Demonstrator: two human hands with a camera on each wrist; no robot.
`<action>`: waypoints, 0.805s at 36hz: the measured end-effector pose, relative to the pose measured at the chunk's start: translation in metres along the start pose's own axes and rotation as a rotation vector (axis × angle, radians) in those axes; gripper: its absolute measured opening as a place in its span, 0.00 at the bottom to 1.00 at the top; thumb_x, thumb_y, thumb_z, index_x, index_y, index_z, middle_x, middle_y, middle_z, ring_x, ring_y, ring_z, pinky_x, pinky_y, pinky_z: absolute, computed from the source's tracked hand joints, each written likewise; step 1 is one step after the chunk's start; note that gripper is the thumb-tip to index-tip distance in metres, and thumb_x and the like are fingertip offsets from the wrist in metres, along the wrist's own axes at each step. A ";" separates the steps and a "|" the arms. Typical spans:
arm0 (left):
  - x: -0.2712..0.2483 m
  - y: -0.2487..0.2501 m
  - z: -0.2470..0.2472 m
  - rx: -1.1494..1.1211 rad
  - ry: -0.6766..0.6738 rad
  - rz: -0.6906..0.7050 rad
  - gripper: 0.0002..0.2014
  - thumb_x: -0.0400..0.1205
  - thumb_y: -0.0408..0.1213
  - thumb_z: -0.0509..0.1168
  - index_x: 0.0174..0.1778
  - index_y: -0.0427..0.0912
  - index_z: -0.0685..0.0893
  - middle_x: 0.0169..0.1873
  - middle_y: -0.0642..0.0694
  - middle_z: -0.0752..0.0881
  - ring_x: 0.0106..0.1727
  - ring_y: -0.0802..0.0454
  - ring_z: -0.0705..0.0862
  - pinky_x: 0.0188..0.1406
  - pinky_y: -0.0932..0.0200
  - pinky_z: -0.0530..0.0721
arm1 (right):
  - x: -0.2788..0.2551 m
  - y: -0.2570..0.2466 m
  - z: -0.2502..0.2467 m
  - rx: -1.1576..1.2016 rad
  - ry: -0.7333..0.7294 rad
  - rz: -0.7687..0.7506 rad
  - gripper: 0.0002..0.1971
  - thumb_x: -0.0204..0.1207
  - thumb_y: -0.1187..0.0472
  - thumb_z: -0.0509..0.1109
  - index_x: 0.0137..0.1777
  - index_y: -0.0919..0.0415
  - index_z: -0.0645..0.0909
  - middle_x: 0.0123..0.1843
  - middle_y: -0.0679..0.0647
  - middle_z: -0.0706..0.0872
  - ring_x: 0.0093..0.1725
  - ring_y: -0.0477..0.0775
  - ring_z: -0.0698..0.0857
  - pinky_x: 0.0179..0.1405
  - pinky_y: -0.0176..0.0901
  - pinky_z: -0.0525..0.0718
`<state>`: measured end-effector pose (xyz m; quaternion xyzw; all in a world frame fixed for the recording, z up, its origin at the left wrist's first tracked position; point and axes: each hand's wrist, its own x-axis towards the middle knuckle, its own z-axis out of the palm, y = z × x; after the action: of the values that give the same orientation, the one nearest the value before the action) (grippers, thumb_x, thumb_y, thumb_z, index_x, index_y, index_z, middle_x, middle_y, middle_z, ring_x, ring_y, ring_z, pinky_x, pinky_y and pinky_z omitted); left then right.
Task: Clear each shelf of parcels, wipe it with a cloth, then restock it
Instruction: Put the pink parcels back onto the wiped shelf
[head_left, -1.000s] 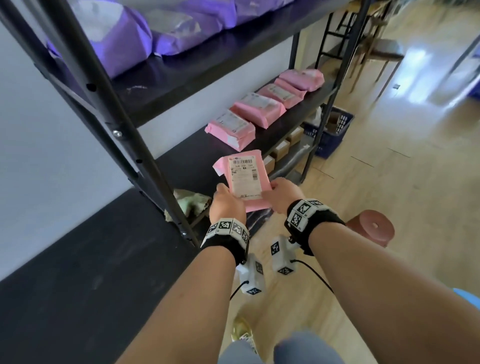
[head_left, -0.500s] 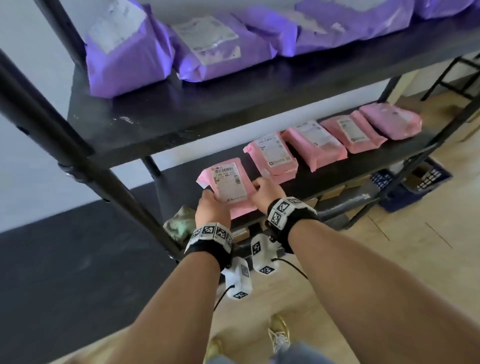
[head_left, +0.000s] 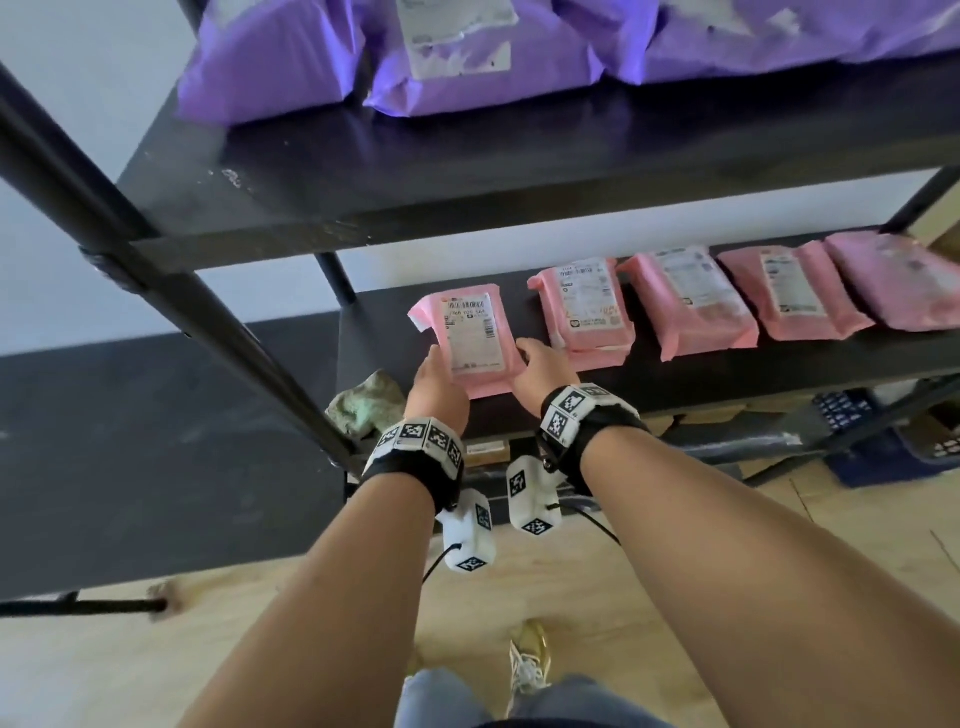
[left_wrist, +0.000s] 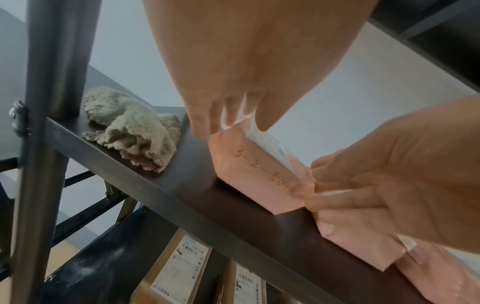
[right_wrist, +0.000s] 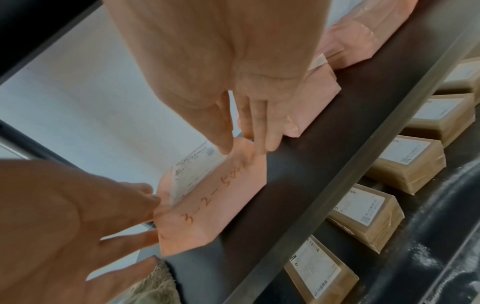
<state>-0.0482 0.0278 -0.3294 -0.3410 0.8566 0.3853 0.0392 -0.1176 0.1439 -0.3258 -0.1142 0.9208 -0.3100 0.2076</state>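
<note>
Both the left hand (head_left: 435, 387) and the right hand (head_left: 540, 370) pinch the flat pink plastic labelled parcel (head_left: 470, 343) between their fingertips, its underside just above the black middle shelf board (head_left: 675, 374), with a crumpled green cloth (head_left: 366, 408) left of the left fingers.

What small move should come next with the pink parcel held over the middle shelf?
Probably lower the pink plastic parcel flat onto the black shelf and release: left hand and right hand grip its ends, beside the row of pink parcels.
</note>
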 end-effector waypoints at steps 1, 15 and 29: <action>-0.004 0.000 0.000 -0.003 0.030 -0.021 0.23 0.80 0.29 0.50 0.73 0.41 0.68 0.68 0.39 0.76 0.65 0.39 0.77 0.65 0.46 0.77 | -0.003 0.001 -0.002 0.001 -0.006 0.008 0.19 0.81 0.64 0.62 0.71 0.60 0.75 0.69 0.57 0.81 0.65 0.57 0.80 0.60 0.47 0.79; -0.068 0.003 0.040 0.150 -0.049 0.224 0.18 0.84 0.34 0.56 0.70 0.41 0.74 0.65 0.39 0.77 0.62 0.39 0.79 0.60 0.52 0.76 | -0.087 0.065 -0.025 0.012 0.063 0.250 0.21 0.80 0.62 0.65 0.73 0.58 0.75 0.70 0.58 0.81 0.67 0.60 0.81 0.66 0.47 0.79; -0.171 0.050 0.185 0.392 -0.461 0.376 0.21 0.87 0.43 0.52 0.74 0.40 0.72 0.72 0.39 0.74 0.70 0.41 0.76 0.69 0.47 0.75 | -0.198 0.224 -0.075 0.000 0.107 0.506 0.19 0.82 0.63 0.62 0.72 0.56 0.77 0.69 0.59 0.81 0.65 0.61 0.81 0.65 0.50 0.80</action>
<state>0.0155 0.2730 -0.3710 -0.0673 0.9307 0.2808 0.2246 0.0060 0.4251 -0.3486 0.1365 0.9297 -0.2537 0.2294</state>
